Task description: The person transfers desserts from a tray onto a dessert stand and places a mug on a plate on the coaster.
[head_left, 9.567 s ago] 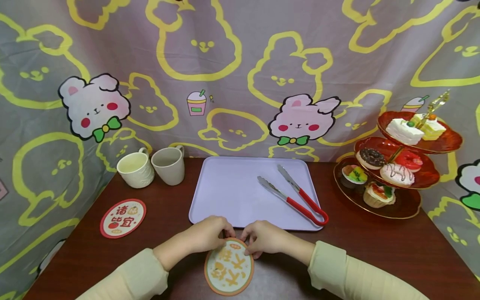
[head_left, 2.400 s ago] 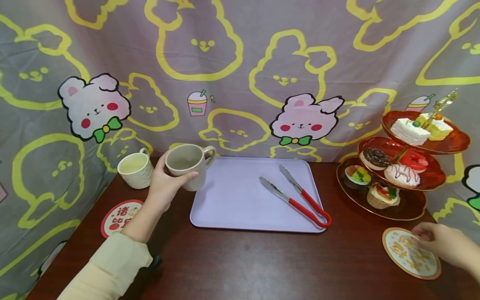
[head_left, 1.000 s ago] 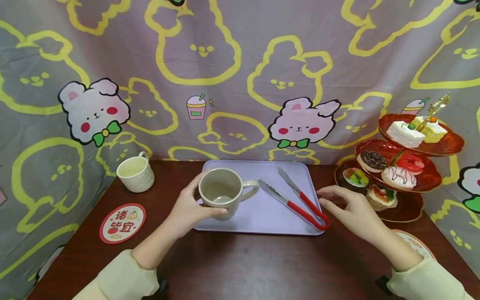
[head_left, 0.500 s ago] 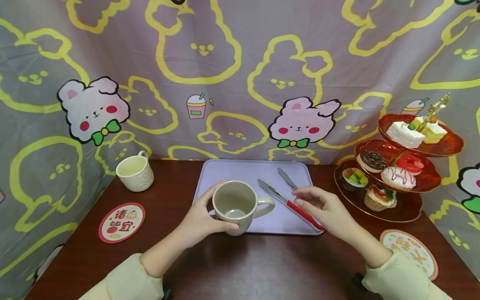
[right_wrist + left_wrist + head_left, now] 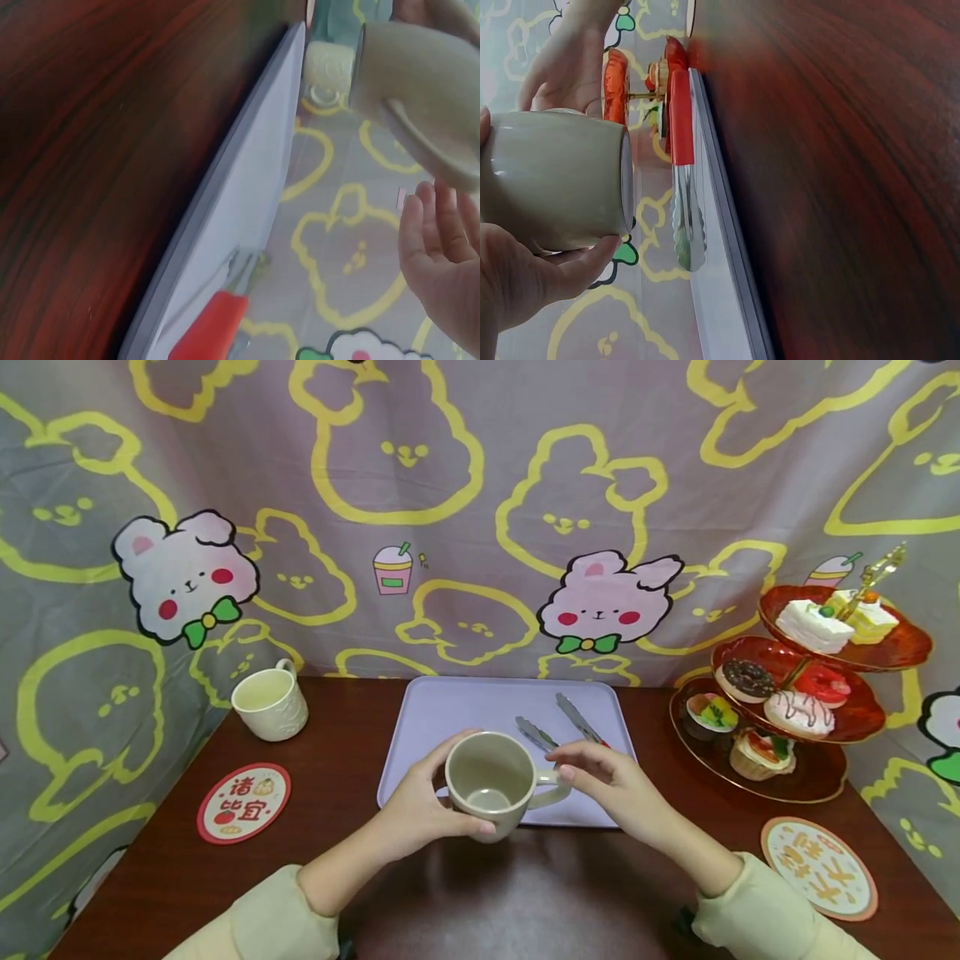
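Observation:
A greyish-beige mug [image 5: 491, 777] is held up in front of the tray by my left hand [image 5: 420, 797], whose fingers and thumb wrap its side. In the left wrist view the mug [image 5: 555, 180] is raised above the table. My right hand [image 5: 611, 781] reaches to the mug's handle with fingertips right at it. In the right wrist view, the fingers of this hand [image 5: 446, 251] are loosely bent and not wrapped round the handle [image 5: 427, 142]. Behind the mug, red-handled tongs [image 5: 577, 717] lie on the lilac tray [image 5: 450, 706], their handles mostly hidden by my right hand.
A cream mug [image 5: 272, 706] stands at the back left, behind a red-rimmed round coaster [image 5: 243, 803]. An orange-rimmed coaster [image 5: 819, 868] lies front right. At the back right stands a three-tier red stand [image 5: 840, 777] with cakes, donuts and cupcakes. A patterned curtain [image 5: 450, 443] hangs behind the table.
The orange-rimmed coaster went from the front middle to the right and was let go. My left hand took the beige mug from the back left to the centre; my right hand moved left to its handle.

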`<state>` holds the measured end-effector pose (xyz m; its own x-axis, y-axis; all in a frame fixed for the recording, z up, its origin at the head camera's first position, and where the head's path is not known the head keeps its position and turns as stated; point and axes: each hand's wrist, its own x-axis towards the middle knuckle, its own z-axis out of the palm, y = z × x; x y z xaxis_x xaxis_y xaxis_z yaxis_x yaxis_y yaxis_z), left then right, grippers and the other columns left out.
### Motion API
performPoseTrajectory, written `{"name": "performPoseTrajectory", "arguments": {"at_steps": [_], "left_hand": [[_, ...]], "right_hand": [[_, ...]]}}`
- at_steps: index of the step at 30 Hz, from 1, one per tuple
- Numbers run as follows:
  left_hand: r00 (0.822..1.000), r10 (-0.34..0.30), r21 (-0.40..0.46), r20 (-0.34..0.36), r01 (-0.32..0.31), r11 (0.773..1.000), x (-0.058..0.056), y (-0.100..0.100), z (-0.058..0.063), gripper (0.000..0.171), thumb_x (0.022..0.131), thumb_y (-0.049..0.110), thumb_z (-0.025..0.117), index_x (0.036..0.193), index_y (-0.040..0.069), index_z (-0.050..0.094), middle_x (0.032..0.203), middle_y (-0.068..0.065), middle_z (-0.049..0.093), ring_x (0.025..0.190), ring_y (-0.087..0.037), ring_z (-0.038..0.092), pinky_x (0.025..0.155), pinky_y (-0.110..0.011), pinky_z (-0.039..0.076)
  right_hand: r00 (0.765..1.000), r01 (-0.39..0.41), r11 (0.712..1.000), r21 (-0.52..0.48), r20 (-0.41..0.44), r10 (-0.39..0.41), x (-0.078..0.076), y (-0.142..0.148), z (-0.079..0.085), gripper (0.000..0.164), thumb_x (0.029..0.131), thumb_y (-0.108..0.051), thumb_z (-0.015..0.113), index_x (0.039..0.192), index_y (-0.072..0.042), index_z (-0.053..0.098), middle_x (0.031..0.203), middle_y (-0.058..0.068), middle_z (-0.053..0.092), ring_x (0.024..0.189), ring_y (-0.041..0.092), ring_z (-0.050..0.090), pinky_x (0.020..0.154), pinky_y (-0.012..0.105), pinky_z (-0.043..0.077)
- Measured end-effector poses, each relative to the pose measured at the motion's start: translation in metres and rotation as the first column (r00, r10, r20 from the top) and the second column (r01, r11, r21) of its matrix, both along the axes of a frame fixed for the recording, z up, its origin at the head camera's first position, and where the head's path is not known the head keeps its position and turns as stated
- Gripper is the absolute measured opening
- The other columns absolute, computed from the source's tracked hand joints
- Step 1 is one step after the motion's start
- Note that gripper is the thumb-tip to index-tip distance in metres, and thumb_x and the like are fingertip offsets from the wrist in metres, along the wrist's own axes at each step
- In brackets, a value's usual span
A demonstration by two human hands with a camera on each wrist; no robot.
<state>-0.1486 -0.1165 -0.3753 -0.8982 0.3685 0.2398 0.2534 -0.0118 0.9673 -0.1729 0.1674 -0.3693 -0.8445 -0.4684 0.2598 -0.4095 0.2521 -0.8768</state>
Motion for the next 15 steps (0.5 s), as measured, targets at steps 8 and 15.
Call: {"name": "performPoseTrajectory", "arguments": {"at_steps": [8,15], "left_hand": [[1.0,-0.028,0.001,-0.006,0.028,1.0,0.002,0.007,-0.001,0.097,0.066,0.001,0.093,0.151,0.007,0.048,0.139,-0.013,0.055,0.115,-0.033,0.055,0.086,-0.045,0.057],[0.998,-0.064,-0.019,0.008,0.064,0.998,0.003,0.011,-0.006,0.1,0.065,-0.002,0.092,0.153,0.005,0.045,0.139,-0.014,0.054,0.116,-0.034,0.055,0.088,-0.046,0.057]], "right_hand": [[0.994,-0.112,0.991,-0.076,0.008,0.113,0.002,-0.01,-0.002,0.013,0.101,0.0,0.057,0.111,0.003,0.064,0.102,0.012,0.066,0.089,0.019,0.07,0.081,0.031,0.058],[0.986,-0.157,0.987,-0.034,0.055,0.158,0.006,-0.01,-0.001,0.01,0.099,0.001,0.052,0.098,0.001,0.062,0.086,0.01,0.062,0.079,0.016,0.061,0.074,0.028,0.056]]}}
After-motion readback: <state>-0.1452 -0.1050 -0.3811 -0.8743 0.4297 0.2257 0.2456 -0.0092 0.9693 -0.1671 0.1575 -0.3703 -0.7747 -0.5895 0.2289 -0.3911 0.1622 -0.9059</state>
